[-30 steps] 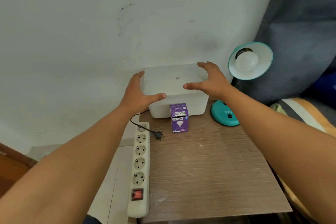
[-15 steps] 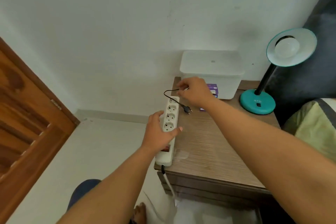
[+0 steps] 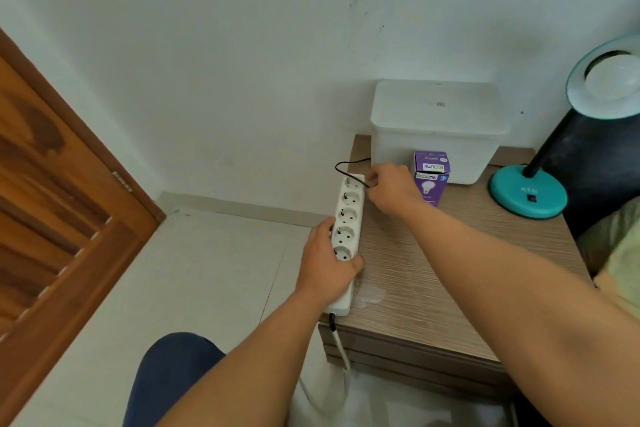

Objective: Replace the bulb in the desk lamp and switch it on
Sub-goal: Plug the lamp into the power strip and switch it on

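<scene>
Holding the white power strip [image 3: 347,236] steady is the job of the left hand [image 3: 325,263], which is nearest of all; its fingers are curled round the near half of the strip, with the thumb lying across the strip's table side. The strip lies along the left edge of the small wooden table [image 3: 450,270], and its own white cable hangs off the near end. A little farther along the strip, the right hand [image 3: 391,189] is closed in a pinch on the lamp's thin black cord [image 3: 346,166], right beside the far sockets. The plug itself is hidden by the fingers, so I cannot tell if it is in a socket or out. My guess is that this step is about the lamp's power, before the bulb gets changed. Just past the right hand, away from the strip, stands the purple bulb box [image 3: 431,177], upright and shut. Behind it sits a white tub with a lid [image 3: 436,128], by the wall. Far across the table from the strip is the teal desk lamp [image 3: 528,192], and a white bulb [image 3: 613,78] sits in its shade. Next, the hands should let go of the strip and cord, reach for that bulb, and twist it out gently
</scene>
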